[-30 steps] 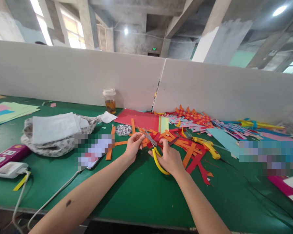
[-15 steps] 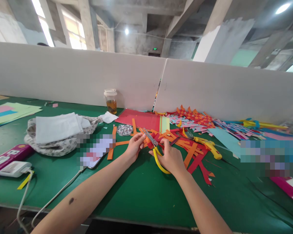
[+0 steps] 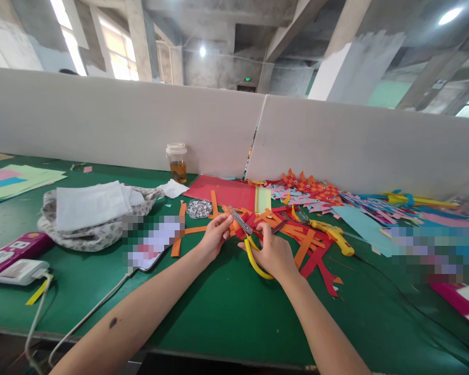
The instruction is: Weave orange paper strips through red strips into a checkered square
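My right hand (image 3: 272,254) grips yellow-handled scissors (image 3: 248,229), their metal blades pointing up and to the left. Opposite it, my left hand (image 3: 214,238) is closed in a pinch beside the blade tips, on what looks like an orange paper piece (image 3: 237,228). The fingers partly hide this piece, and the blades cross in front of it. Orange paper strips (image 3: 305,249) and red paper strips (image 3: 316,260) lie in a loose pile just beyond and to the right of my hands. Both forearms reach over the green table (image 3: 226,323).
Behind my hands lie a red sheet (image 3: 219,190) and a round glittery heap (image 3: 199,209). A yellow glue gun (image 3: 336,238) sits to the right. On the left are a charging phone (image 3: 156,244), a floral cloth bag (image 3: 89,237) and a power strip (image 3: 17,255). A lidded cup (image 3: 177,169) stands near the partition.
Both hands, the scissors and the paper keep nearly the same position. The view has shifted only slightly.
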Tool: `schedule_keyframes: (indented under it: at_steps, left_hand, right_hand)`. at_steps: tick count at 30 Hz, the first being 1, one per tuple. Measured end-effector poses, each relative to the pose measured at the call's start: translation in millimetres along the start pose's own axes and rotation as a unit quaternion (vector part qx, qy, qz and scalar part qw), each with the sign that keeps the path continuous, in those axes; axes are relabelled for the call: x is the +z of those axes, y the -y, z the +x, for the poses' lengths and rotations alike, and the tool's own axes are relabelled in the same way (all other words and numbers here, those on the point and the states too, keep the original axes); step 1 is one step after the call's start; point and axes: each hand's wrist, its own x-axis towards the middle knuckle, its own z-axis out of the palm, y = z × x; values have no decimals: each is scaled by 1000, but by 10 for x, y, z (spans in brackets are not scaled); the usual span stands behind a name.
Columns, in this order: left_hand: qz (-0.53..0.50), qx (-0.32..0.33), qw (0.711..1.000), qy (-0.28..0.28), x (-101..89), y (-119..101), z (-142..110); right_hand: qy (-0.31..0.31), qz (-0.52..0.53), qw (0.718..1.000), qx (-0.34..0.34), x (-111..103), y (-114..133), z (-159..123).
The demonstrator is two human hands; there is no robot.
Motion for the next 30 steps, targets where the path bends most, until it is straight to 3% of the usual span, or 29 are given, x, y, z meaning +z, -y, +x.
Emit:
schedule_keyframes:
  at_steps: [30]
  left_hand:
    - [6,1,1000,25,-41,26,32]
  right_hand:
    - [-2,-21,1000,4,12,-28,-6]
